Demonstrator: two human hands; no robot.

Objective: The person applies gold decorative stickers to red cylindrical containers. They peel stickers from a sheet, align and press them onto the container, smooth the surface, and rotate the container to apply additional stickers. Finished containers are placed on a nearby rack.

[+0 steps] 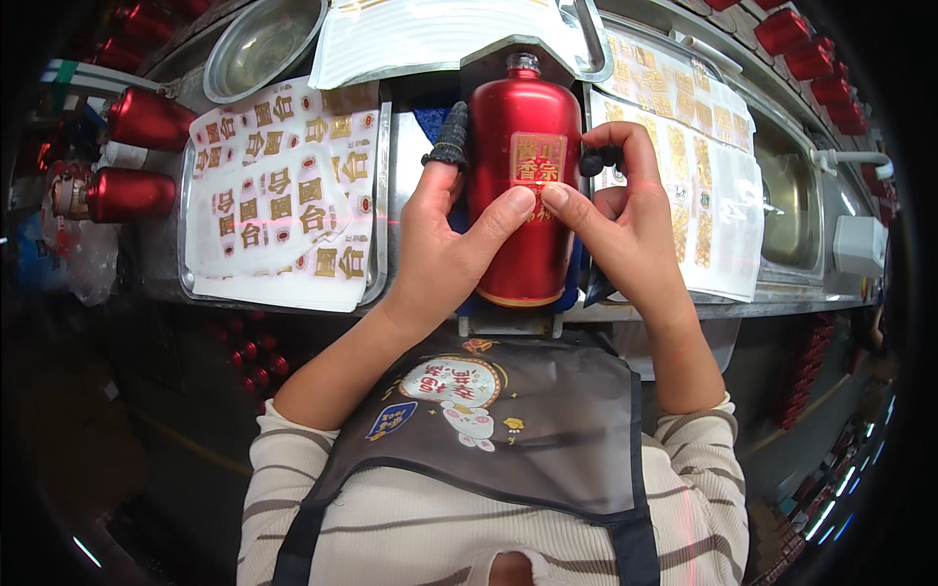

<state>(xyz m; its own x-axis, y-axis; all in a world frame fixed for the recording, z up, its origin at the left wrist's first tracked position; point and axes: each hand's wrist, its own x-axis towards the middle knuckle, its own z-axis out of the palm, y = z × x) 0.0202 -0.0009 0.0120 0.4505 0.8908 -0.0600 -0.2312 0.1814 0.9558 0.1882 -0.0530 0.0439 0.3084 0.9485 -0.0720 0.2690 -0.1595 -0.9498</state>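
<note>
Decal-sheet stacks point(278, 200) left and right. Between: glossy metallic-red bottle point(508, 259), neck pointing away, gold line round base. Left hand point(440, 210) half open, right hand point(625, 215) half curled; thumbs on bottle front, grip behind can't tell. Gold-framed character decal point(539, 156) above thumbtips; more gold characters partly under them.
</note>
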